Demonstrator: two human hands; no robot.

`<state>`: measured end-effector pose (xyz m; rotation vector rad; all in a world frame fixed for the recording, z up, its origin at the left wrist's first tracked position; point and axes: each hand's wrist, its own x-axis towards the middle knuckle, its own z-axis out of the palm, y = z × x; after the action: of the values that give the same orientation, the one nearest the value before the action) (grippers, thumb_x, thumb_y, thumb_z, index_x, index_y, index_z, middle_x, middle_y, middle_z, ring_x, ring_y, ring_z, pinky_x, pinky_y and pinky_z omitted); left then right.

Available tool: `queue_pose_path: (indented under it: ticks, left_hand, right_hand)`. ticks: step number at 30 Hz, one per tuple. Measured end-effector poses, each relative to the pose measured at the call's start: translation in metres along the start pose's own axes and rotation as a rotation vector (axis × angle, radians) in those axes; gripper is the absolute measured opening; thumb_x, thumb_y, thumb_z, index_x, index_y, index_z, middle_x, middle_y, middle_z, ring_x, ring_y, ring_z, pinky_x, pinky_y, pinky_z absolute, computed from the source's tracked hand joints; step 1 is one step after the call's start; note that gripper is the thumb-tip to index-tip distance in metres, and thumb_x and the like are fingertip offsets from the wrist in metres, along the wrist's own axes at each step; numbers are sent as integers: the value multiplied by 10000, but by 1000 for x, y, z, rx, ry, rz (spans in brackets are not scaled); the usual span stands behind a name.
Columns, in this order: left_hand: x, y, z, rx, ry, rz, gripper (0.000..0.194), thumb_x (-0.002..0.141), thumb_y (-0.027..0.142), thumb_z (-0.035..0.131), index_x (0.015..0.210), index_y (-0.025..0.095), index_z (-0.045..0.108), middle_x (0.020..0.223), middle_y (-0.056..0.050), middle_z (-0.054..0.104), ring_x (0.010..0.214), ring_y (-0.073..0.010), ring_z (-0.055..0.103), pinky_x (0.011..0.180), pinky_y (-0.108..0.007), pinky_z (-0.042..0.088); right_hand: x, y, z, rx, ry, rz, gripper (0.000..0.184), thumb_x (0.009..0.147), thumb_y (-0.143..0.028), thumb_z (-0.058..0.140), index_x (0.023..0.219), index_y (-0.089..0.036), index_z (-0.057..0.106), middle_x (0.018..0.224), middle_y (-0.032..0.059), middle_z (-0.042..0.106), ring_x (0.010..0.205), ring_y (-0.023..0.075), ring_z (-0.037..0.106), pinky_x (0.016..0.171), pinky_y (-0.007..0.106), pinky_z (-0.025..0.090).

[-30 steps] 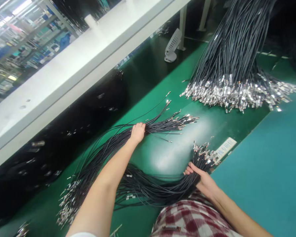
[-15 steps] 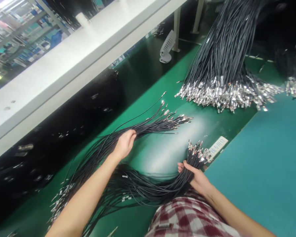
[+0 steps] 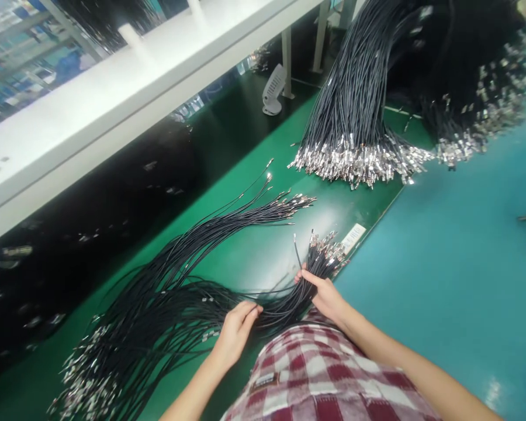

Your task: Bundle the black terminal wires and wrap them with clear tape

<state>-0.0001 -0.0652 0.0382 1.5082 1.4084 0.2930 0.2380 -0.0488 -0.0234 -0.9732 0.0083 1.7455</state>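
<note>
My right hand (image 3: 324, 295) is closed around a bundle of thin black wires (image 3: 309, 275) whose silver terminals fan out just beyond my fingers. My left hand (image 3: 236, 327) pinches the same bundle lower down, close to my checked shirt (image 3: 315, 380). A second sheaf of black wires (image 3: 228, 219) lies loose on the green mat (image 3: 263, 257), its terminals pointing up and right. Its other ends (image 3: 83, 374) spread out at the lower left.
A big heap of black wires with silver terminals (image 3: 355, 158) lies at the top, with another heap (image 3: 473, 117) to its right. A white shelf beam (image 3: 114, 111) crosses the upper left above a dark conveyor. A small white device (image 3: 272, 90) stands behind. Teal tabletop (image 3: 464, 263) at right.
My left hand let go of the far sheaf of wires and came back to the bundle held by my right hand. The view shifted right and down.
</note>
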Motion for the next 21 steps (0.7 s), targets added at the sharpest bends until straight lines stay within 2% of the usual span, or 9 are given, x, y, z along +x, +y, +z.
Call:
queue_pose_path:
  ticks: [2, 4, 6, 9, 12, 15, 17, 19, 21]
  left_hand:
    - [15, 22, 7, 5, 27, -15, 429, 962, 488, 373, 997, 171, 659, 683, -41, 630, 600, -169, 599, 607, -284, 494]
    - [30, 45, 26, 103, 10, -1, 423, 983, 422, 319, 1056, 164, 645, 610, -34, 612, 523, -169, 575, 568, -293, 485]
    - [42, 62, 54, 282, -20, 60, 377, 974, 310, 330, 1119, 140, 633, 691, -83, 663, 611, -197, 628, 631, -317, 504]
    - [48, 73, 88, 494, -62, 79, 388, 914, 194, 405, 1244, 85, 577, 810, -150, 701, 726, -249, 675, 692, -362, 527]
    - [42, 76, 100, 616, -125, 43, 403, 901, 175, 418, 1254, 58, 572, 883, -197, 709, 766, -296, 696, 697, -407, 545]
    - [30, 84, 93, 691, -173, 67, 405, 869, 157, 448, 1228, 34, 590, 995, -238, 701, 820, -324, 701, 695, -420, 552]
    - [25, 89, 79, 678, -157, 101, 384, 903, 229, 434, 1190, 67, 631, 1005, -214, 710, 849, -312, 700, 723, -411, 552]
    - [25, 89, 54, 599, -104, 95, 438, 957, 389, 368, 1065, 128, 704, 931, -159, 731, 858, -284, 696, 763, -386, 542]
    - [30, 78, 19, 485, -20, 82, 548, 969, 504, 308, 943, 162, 736, 886, -114, 738, 867, -245, 685, 805, -343, 521]
  right_hand:
    - [-3, 0, 2, -24, -17, -22, 316, 640, -281, 856, 908, -188, 716, 721, -10, 682, 685, 146, 605, 700, 288, 495]
    - [-6, 0, 3, -37, -30, -27, 344, 636, -289, 854, 936, -191, 719, 762, 4, 704, 724, 161, 621, 742, 304, 502]
    - [-10, -1, 1, -48, -38, -30, 344, 626, -294, 853, 933, -204, 725, 892, 34, 738, 867, 202, 651, 849, 338, 502]
    - [-18, -1, -5, -56, -33, 6, 324, 608, -301, 850, 900, -236, 726, 1050, 50, 737, 1094, 263, 614, 980, 383, 461]
    - [-24, 2, -12, -63, -39, 50, 378, 536, -281, 879, 875, -257, 713, 967, 36, 744, 1096, 277, 611, 985, 390, 467]
    - [-23, 6, -11, -109, 0, 15, 394, 493, -283, 907, 821, -247, 691, 780, -5, 702, 965, 238, 647, 949, 352, 491]
    - [-23, 9, -3, -149, 54, -18, 363, 502, -331, 908, 742, -225, 658, 676, -28, 634, 830, 208, 650, 899, 342, 516]
    - [-29, 9, 9, -173, 64, -50, 365, 524, -376, 898, 708, -216, 627, 640, -41, 581, 724, 183, 622, 834, 349, 540]
    - [-44, 6, 23, -194, -17, -82, 348, 572, -397, 877, 704, -222, 607, 621, -49, 538, 649, 159, 573, 774, 352, 550]
